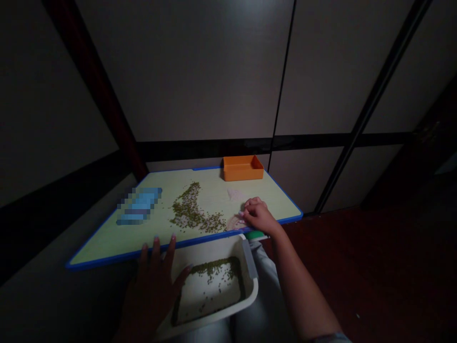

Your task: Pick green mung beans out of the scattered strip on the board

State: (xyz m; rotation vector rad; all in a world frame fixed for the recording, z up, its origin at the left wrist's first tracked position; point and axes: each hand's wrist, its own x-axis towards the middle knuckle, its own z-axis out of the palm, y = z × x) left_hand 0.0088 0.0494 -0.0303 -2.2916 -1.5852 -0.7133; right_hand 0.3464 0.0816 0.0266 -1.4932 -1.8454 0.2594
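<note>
My left hand [155, 281] is at the left side of a white basin [254, 290], fingers spread, with the thumb over the rim and the fingertips near the table's blue edge. Small green beans [214, 267] lie along the basin's inner floor. On the table, my right hand [260, 215] is closed with its fingertips pinched together; what they hold is too small to make out. Beneath those fingertips lies a pale pinkish, see-through item [233, 222] at the table edge. To its left is a spread heap of green beans mixed with pale bits [189, 209].
The pale yellow table [107, 238] has a blue rim. An orange tray [243, 174] stands at its back right, with a small pale pile [234, 194] in front. A blurred blue item [141, 206] lies at the left. Panelled cabinet doors [200, 71] rise behind.
</note>
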